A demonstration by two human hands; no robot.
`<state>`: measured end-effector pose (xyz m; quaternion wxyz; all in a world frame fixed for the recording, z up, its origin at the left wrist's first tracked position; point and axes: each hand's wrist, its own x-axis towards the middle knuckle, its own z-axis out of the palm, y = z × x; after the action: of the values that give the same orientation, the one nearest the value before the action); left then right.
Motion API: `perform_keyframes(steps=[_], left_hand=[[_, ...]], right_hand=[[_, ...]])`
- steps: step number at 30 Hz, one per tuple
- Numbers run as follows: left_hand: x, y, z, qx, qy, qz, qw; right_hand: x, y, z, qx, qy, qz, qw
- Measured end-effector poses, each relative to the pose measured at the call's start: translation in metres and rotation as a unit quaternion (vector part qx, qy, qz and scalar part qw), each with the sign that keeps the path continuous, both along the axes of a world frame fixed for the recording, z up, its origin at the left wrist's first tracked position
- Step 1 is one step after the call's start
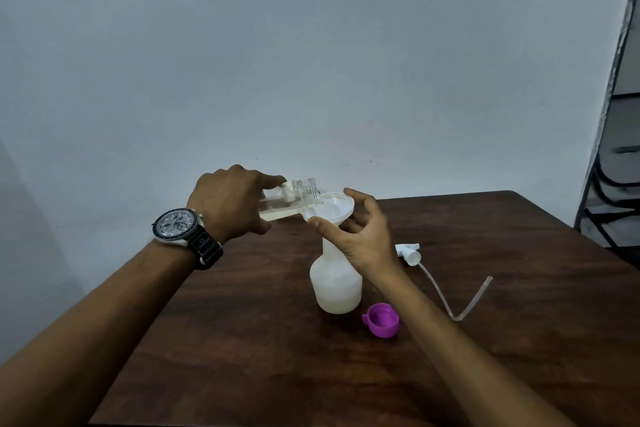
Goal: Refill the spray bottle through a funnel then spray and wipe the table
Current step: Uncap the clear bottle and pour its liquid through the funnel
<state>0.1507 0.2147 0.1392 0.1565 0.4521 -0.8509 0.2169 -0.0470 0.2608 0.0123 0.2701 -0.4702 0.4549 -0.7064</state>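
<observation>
A translucent white spray bottle (335, 284) stands upright near the middle of the dark wooden table (242, 340), with pale liquid in its lower part. A white funnel (334, 206) sits in its neck. My right hand (360, 236) grips the funnel from the right, thumb on its near rim. My left hand (235, 204), with a wristwatch, holds a clear bottle (291, 201) tipped on its side, its open mouth over the funnel's left rim. Pale liquid lies in the clear bottle's lower side.
The white spray head (408, 251) with its long clear tube (450, 298) lies on the table to the right of the bottle. A purple cap (382, 320) lies open side up in front of it. A grey wall stands behind; dark metal framework (620, 184) is at the far right.
</observation>
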Motion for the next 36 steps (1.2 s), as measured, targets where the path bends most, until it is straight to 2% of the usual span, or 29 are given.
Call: perform_keyframes(steps=[36], left_hand=[[-0.0001, 0.0009, 0.0011, -0.014, -0.014, -0.001, 1.000]], right_hand=[[0.0017, 0.0009, 0.0005, -0.008, -0.012, 0.004, 1.000]])
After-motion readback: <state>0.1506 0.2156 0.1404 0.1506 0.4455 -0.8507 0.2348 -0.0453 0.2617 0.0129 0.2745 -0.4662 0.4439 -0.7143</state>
